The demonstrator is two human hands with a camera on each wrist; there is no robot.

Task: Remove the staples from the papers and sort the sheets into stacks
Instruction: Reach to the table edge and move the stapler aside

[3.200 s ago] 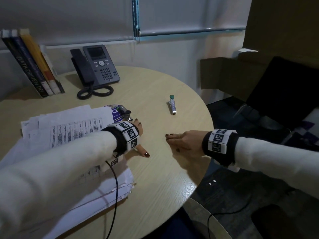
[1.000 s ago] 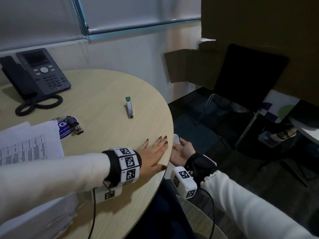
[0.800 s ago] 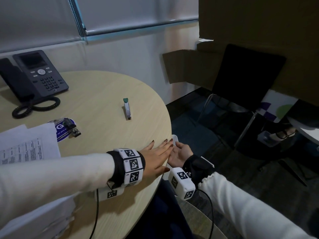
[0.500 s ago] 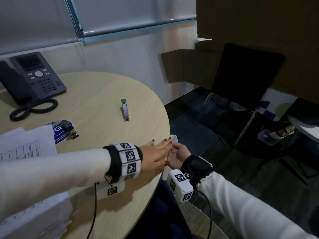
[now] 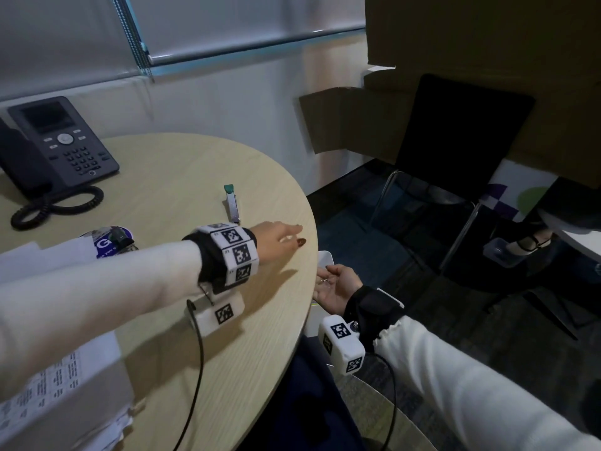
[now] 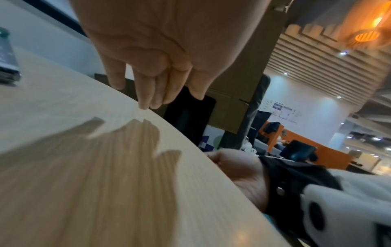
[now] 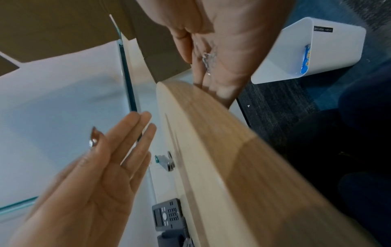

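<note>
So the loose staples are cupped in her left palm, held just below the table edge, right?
Not quite: the staples lie in the right hand, cupped palm-up below the table edge. The right wrist view shows them. The left hand is flat above the tabletop.

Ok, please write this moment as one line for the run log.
left hand: open, flat over table edge | right hand: cupped below edge, staples in palm | bin: below

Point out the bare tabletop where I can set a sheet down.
Bare wood lies between the grey desk phone and the green-tipped staple remover, and on the round wooden table nearer than the left hand. The white paper stacks and the blue-labelled item crowd the left side.
</note>
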